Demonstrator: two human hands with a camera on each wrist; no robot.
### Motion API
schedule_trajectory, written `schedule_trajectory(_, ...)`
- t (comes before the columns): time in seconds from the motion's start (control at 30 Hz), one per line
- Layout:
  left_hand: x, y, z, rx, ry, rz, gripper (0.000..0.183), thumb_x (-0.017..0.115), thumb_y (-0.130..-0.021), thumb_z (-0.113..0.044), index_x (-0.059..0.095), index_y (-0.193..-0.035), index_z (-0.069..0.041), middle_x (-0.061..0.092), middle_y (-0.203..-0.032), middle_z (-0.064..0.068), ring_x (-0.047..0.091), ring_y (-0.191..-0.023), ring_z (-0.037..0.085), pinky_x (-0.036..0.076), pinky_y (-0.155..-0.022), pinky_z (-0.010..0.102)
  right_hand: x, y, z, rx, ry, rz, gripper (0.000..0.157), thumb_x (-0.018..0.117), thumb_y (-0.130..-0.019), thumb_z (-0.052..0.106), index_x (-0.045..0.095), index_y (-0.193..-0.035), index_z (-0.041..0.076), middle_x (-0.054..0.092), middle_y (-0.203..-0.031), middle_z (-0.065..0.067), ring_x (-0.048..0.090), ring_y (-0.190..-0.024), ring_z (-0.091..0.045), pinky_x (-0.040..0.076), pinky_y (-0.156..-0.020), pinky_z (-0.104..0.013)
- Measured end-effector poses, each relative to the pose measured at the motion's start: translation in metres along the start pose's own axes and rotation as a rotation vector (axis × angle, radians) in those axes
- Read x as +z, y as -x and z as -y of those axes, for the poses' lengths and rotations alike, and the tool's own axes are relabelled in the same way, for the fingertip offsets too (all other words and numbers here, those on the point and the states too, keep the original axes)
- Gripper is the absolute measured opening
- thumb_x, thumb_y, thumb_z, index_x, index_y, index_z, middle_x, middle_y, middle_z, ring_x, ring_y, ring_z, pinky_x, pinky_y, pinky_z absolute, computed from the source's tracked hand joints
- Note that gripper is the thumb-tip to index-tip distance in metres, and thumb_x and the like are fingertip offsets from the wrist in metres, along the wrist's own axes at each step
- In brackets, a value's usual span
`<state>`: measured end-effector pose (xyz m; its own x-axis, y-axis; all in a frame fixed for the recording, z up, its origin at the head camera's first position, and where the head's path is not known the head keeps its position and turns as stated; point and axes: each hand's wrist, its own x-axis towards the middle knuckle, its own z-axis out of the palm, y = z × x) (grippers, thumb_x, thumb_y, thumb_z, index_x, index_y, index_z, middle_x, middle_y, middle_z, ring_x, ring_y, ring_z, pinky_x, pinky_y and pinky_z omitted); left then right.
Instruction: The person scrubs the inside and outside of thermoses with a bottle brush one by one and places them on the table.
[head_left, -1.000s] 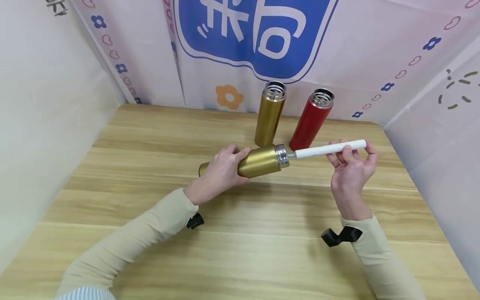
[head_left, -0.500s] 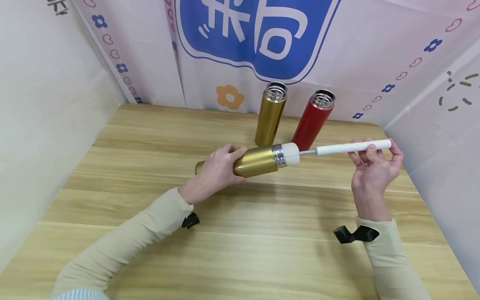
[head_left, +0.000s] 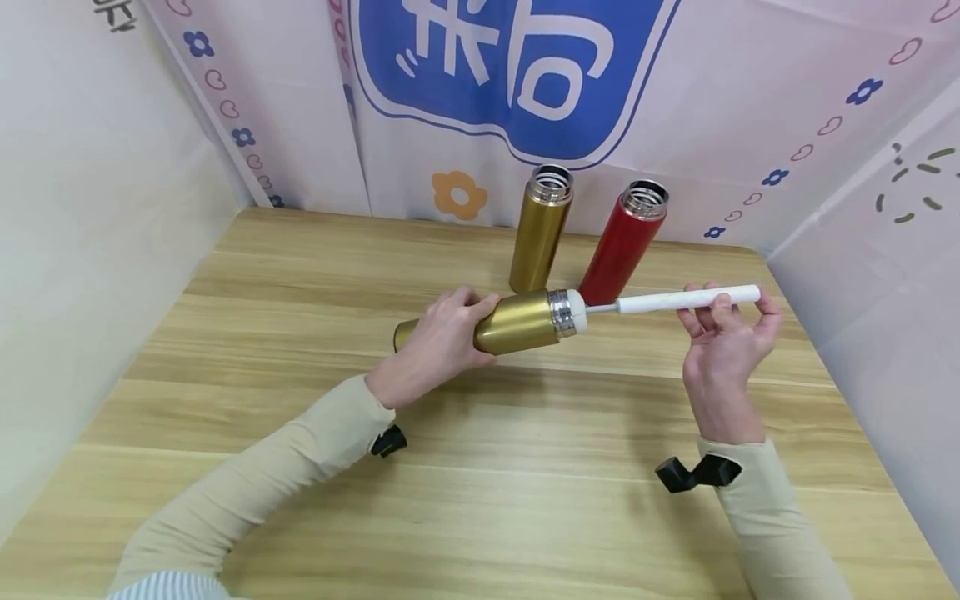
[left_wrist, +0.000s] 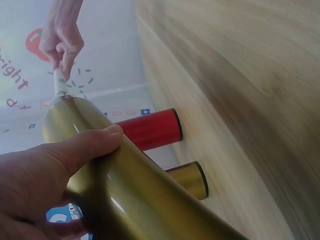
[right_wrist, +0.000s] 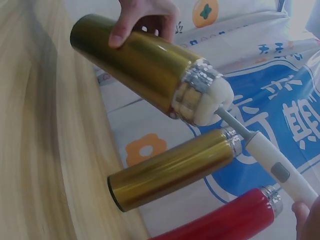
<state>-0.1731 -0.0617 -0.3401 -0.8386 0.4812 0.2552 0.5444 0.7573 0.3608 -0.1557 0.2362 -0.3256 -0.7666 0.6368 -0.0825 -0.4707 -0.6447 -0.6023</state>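
My left hand (head_left: 438, 342) grips the body of a gold thermos flask (head_left: 521, 323), held lying on its side above the table with its mouth to the right. A white sponge bottle brush (head_left: 686, 298) runs into that mouth. Only the end of its sponge head (right_wrist: 220, 95) shows past the silver threaded neck; the rest is hidden inside. Between sponge and handle is a thin grey stem. My right hand (head_left: 726, 346) pinches the white handle between thumb and fingers near its far end. In the left wrist view, the left thumb (left_wrist: 95, 142) lies across the flask.
Behind the held flask, a second gold flask (head_left: 542, 233) and a red flask (head_left: 624, 246) stand lidless on the wooden table (head_left: 480, 500). Close behind them hangs a printed white cloth (head_left: 405, 175), and white walls rise at both sides.
The right hand first drew the brush rightward, baring much of the sponge, then moved back left so the sponge sits deeper in the neck. The left hand and flask shifted only slightly.
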Motion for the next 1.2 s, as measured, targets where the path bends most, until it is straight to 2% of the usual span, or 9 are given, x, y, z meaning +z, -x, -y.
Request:
schedule_trajectory(0.17,0.002,-0.001,-0.001,0.003,-0.016,-0.005,0.074,0.088,-0.063,-0.023,0.057,-0.129,-0.01,0.059,-0.108,0.017,0.057,-0.093,0.031,0.053,-0.077,0.042,0.002,0.006,-0.009,-0.015,0.014,0.014,0.035,0.049,-0.091,-0.009,0.039,-0.118,0.01,0.057,-0.083,-0.017,0.07,-0.068,-0.031,0.057,-0.059,-0.039)
schedule_trajectory(0.37,0.006,-0.002,-0.005,0.017,-0.028,-0.016,0.075,0.089,-0.062,-0.023,0.057,-0.129,-0.01,0.059,-0.108,0.016,0.058,-0.094,0.031,0.053,-0.079,0.043,0.002,0.013,-0.02,0.003,0.023,0.029,0.033,0.047,-0.091,-0.011,0.039,-0.114,0.011,0.056,-0.082,-0.017,0.07,-0.068,-0.032,0.057,-0.06,-0.038)
schedule_trajectory(0.57,0.012,-0.009,-0.022,0.084,-0.046,-0.023,0.078,0.089,-0.062,-0.028,0.056,-0.131,-0.012,0.06,-0.106,0.015,0.059,-0.089,0.031,0.053,-0.075,0.043,0.009,0.034,-0.048,0.006,0.101,0.133,0.035,0.047,-0.089,-0.013,0.038,-0.116,0.007,0.054,-0.085,-0.018,0.069,-0.068,-0.029,0.057,-0.062,-0.038)
schedule_trajectory(0.7,0.014,-0.012,-0.024,0.074,-0.059,-0.028,0.078,0.089,-0.062,-0.03,0.056,-0.131,-0.012,0.06,-0.105,0.015,0.06,-0.09,0.031,0.053,-0.076,0.044,0.013,0.041,-0.056,-0.035,0.125,0.165,0.035,0.05,-0.088,-0.013,0.039,-0.115,0.007,0.058,-0.084,-0.017,0.07,-0.069,-0.029,0.058,-0.058,-0.035)
schedule_trajectory(0.8,0.013,-0.011,-0.022,0.07,-0.056,-0.02,0.079,0.089,-0.062,-0.03,0.056,-0.131,-0.012,0.06,-0.106,0.015,0.06,-0.09,0.031,0.053,-0.077,0.044,0.013,0.041,-0.055,-0.024,0.133,0.166,0.034,0.051,-0.088,-0.012,0.04,-0.114,0.008,0.059,-0.084,-0.016,0.07,-0.07,-0.029,0.058,-0.059,-0.035)
schedule_trajectory(0.9,0.011,-0.009,-0.017,0.063,-0.048,-0.009,0.078,0.088,-0.063,-0.028,0.055,-0.132,-0.011,0.059,-0.107,0.016,0.059,-0.092,0.032,0.053,-0.078,0.045,0.013,0.034,-0.046,-0.022,0.084,0.136,0.035,0.05,-0.088,-0.013,0.04,-0.115,0.007,0.057,-0.085,-0.017,0.07,-0.068,-0.03,0.058,-0.06,-0.037)
schedule_trajectory(1.03,0.008,-0.005,-0.005,0.013,-0.045,-0.021,0.078,0.09,-0.061,-0.025,0.057,-0.13,-0.011,0.059,-0.108,0.016,0.06,-0.093,0.032,0.053,-0.079,0.046,0.01,0.021,-0.03,-0.056,0.034,0.091,0.036,0.051,-0.087,-0.014,0.041,-0.114,0.007,0.055,-0.084,-0.019,0.069,-0.068,-0.032,0.057,-0.06,-0.039)
schedule_trajectory(1.2,0.009,0.0,0.003,0.02,-0.034,-0.012,0.076,0.089,-0.061,-0.028,0.058,-0.128,-0.011,0.058,-0.106,0.018,0.06,-0.089,0.033,0.054,-0.076,0.044,0.004,0.012,-0.017,-0.052,0.074,0.078,0.036,0.052,-0.087,-0.013,0.04,-0.115,0.006,0.057,-0.085,-0.019,0.07,-0.071,-0.033,0.057,-0.061,-0.039)
